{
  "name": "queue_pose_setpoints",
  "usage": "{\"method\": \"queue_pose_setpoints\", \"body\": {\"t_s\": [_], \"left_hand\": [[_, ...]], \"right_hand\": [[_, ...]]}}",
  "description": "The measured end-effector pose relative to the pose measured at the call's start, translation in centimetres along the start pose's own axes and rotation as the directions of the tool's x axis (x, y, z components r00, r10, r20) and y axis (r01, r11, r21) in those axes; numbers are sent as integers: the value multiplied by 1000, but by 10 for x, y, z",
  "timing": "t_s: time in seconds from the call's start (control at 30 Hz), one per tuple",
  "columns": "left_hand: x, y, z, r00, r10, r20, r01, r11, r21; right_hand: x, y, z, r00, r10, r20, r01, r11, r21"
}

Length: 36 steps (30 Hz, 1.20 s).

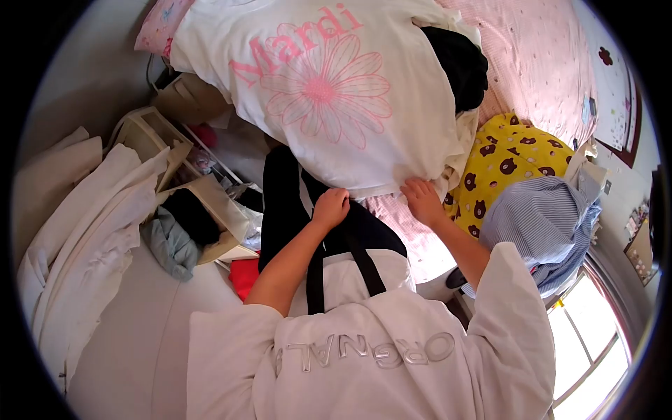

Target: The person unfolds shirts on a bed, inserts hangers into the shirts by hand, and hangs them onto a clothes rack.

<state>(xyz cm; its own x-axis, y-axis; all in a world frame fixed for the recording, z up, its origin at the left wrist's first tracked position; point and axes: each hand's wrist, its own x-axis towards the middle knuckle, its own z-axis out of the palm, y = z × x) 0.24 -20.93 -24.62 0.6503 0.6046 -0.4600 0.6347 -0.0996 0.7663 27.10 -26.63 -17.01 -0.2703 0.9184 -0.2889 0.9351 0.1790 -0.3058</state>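
Observation:
A white T-shirt with pink lettering and a large pink flower lies spread out on the bed. My left hand is closed at its lower edge, the fingers curled round the hem. At the right part of the same hem rests my right hand, its fingers spread and lying on the fabric. A black garment shows beside the shirt's upper right. Beneath the hem, dark cloth with black straps hangs over my lap.
A yellow bear-print cloth and a striped blue garment lie at the right. Pink bedding is behind. Open drawers with clothes stand at the left, near white sheets. A window is lower right.

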Motion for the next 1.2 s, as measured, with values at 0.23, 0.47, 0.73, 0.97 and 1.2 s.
{"method": "queue_pose_setpoints", "body": {"t_s": [0.23,0.47,0.73,0.97,1.2], "left_hand": [[17,0,22,975,-216,-44,215,976,-27],[39,47,17,985,114,-130,-112,993,20],[64,104,26,951,277,139,-291,952,96],[51,91,25,892,278,358,-325,943,78],[27,13,-41,942,-224,-250,160,954,-252]], "right_hand": [[-8,-12,-9,806,592,8,-588,799,125],[37,12,-44,865,365,-344,-330,931,156],[-35,19,-7,721,647,-247,-622,762,180],[20,34,-13,727,603,-328,-489,790,369],[15,23,10,618,679,-395,-600,733,321]]}}
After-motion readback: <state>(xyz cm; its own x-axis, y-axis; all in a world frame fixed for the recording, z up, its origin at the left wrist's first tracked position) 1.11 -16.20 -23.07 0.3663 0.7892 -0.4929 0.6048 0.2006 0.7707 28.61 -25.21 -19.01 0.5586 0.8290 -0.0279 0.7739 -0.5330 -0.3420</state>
